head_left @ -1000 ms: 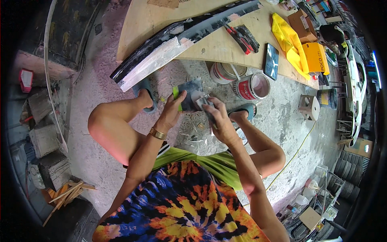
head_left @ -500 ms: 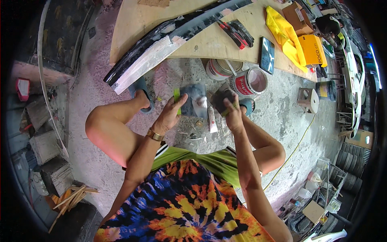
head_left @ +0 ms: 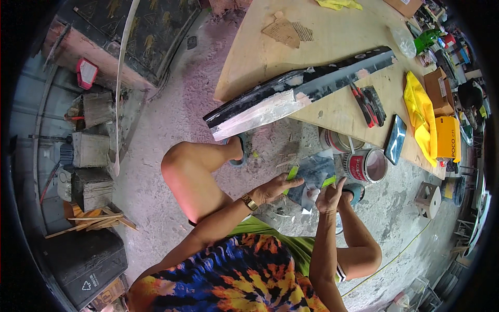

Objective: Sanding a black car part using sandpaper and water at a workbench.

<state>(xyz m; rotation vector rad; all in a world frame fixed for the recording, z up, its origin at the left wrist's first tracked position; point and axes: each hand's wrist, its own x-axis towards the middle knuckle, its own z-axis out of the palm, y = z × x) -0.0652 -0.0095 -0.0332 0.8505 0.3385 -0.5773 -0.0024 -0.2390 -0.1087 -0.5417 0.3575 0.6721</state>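
My left hand [head_left: 273,189] is closed on the yellow-green grip of a putty spreader [head_left: 292,178]; its blade is hard to tell from the dark board behind. My right hand [head_left: 328,198] grips a second putty spreader [head_left: 329,180] by a similar yellow-green edge, close beside the first. Both are over a dark, smeared mixing board [head_left: 318,165] low between my knees. A small pale lump of putty [head_left: 313,193] shows near my right fingers. Just beyond that hand stands an open can [head_left: 375,165] with a red and white label; another can [head_left: 338,140] is behind it.
A wooden table [head_left: 249,67] bears a long black bumper piece [head_left: 260,114] patched with pale filler, red-black cutters [head_left: 366,106], a phone [head_left: 395,139], a yellow cloth [head_left: 420,117] and a yellow box [head_left: 447,138]. On the floor at right are a white stool [head_left: 428,200] and a cable [head_left: 395,258].
The view has swung left, so the scene sits further right and lower. My right hand has come in toward the left, bringing its spreader over the board.
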